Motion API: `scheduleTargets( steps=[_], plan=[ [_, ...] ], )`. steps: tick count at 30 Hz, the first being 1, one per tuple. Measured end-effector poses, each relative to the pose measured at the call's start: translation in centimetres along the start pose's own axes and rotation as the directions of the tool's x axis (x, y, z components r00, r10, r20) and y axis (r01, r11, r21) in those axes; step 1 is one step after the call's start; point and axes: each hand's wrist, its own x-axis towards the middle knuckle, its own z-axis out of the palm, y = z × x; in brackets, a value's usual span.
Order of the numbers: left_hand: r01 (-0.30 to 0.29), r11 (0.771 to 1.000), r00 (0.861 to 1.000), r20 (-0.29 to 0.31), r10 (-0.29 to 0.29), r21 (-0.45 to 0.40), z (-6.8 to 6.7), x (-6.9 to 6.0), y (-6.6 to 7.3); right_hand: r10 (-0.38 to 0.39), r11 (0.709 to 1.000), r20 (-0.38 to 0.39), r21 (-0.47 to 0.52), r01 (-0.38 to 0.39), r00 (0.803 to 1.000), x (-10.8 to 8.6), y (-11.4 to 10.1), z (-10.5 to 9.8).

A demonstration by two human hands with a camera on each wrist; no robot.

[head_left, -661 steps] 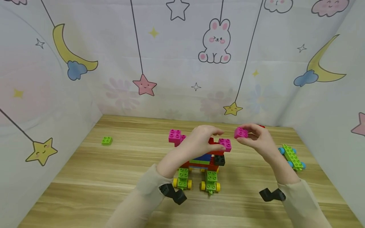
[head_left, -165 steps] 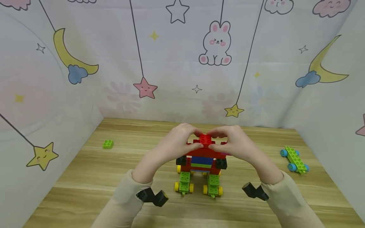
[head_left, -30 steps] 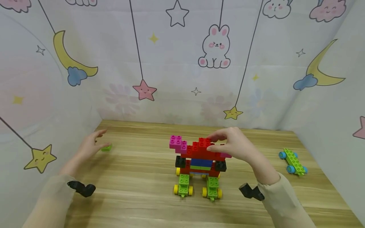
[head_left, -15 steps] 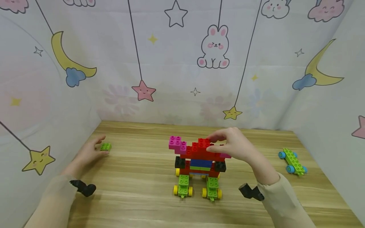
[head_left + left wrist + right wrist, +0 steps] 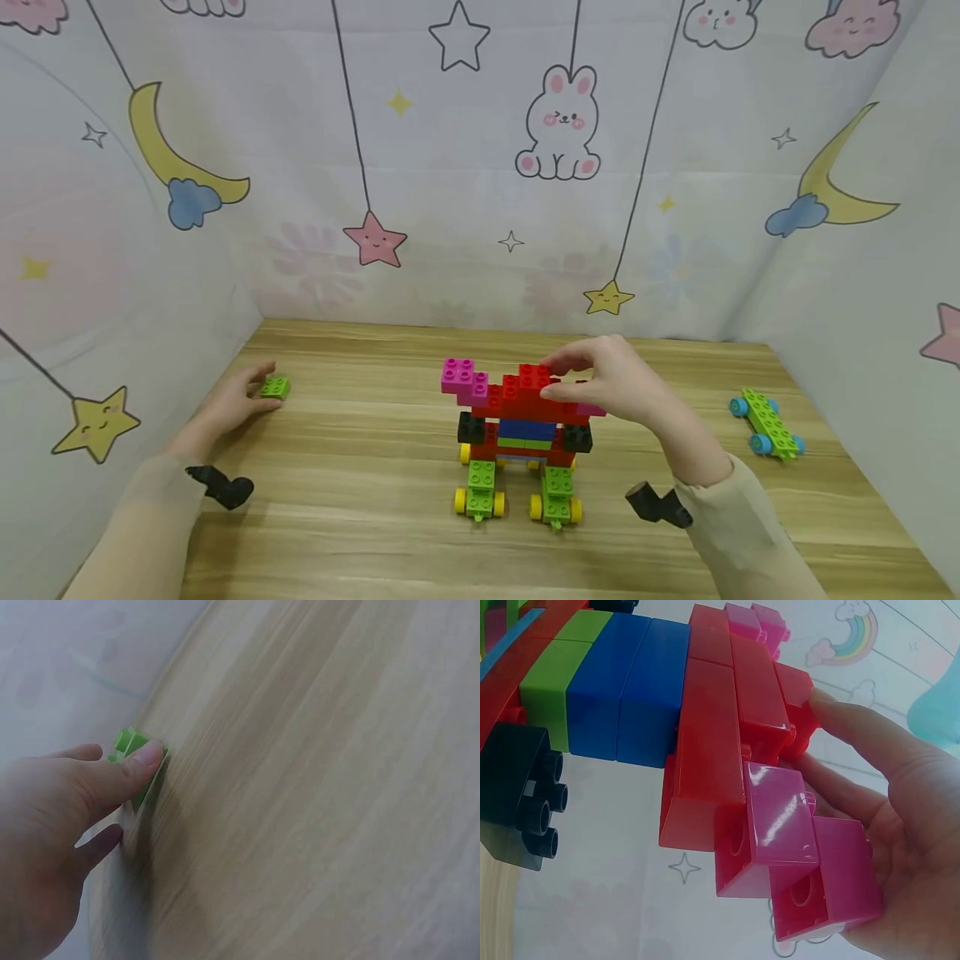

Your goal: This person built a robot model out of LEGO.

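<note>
At the table's left, my left hand (image 5: 228, 402) has its thumb and fingers around a small lime green toy brick (image 5: 274, 387); the left wrist view shows the thumb pressed on the brick (image 5: 136, 742). My right hand (image 5: 622, 379) pinches the top red brick (image 5: 533, 377) of a build of toy bricks between thumb and fingers. The build has red layers (image 5: 705, 742), blue bricks (image 5: 528, 429), black bricks (image 5: 471, 427) at both sides and pink bricks (image 5: 459, 377) at its upper ends. Green wheeled bases (image 5: 481, 489) with yellow wheels carry it. The right hand partly hides its right end.
A lime green wheeled base (image 5: 767, 423) with blue wheels lies at the table's right. The wooden table (image 5: 360, 500) meets white printed cloth walls (image 5: 465, 167) at the back and both sides.
The top red brick now sits on the build, after both hands held it there. The left hand has left it, reached to the green brick and closed around it. The right hand stays put.
</note>
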Motion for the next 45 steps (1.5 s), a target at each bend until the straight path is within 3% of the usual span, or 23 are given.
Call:
scheduleTargets(
  steps=[7, 13, 22, 31, 39, 45],
  plan=[
    [-0.045, 0.998, 0.999, 0.006, 0.045, -0.050, 0.2, 0.1, -0.3, -0.001, 1.000, -0.001, 0.010, 0.001, 1.000, 0.1, 0.1, 0.2],
    [-0.075, 0.996, 0.997, 0.006, 0.075, -0.043, 0.2, 0.2, -0.4, 0.005, 1.000, -0.003, 0.013, -0.005, 1.000, 0.0, 0.1, 0.1],
    [-0.045, 0.999, 0.999, -0.006, 0.045, -0.008, 0.2, 0.0, -0.3, 0.011, 1.000, -0.001, 0.015, -0.010, 1.000, 0.1, -0.1, 0.1],
    [-0.033, 0.999, 0.997, -0.069, 0.035, 0.031, 0.6, -0.1, 0.3, 0.013, 1.000, 0.002, 0.009, -0.013, 1.000, 0.0, 0.0, 0.0],
    [0.044, 0.999, 0.998, -0.053, -0.043, 0.017, 0.6, 0.4, 1.9, 0.016, 1.000, 0.013, -0.008, -0.016, 1.000, 0.2, -0.1, -0.1],
    [0.034, 0.999, 0.997, -0.068, -0.034, -0.004, 0.2, 1.0, 5.3, 0.005, 1.000, 0.026, -0.004, -0.004, 1.000, 0.3, -0.1, -0.2]
  ],
)
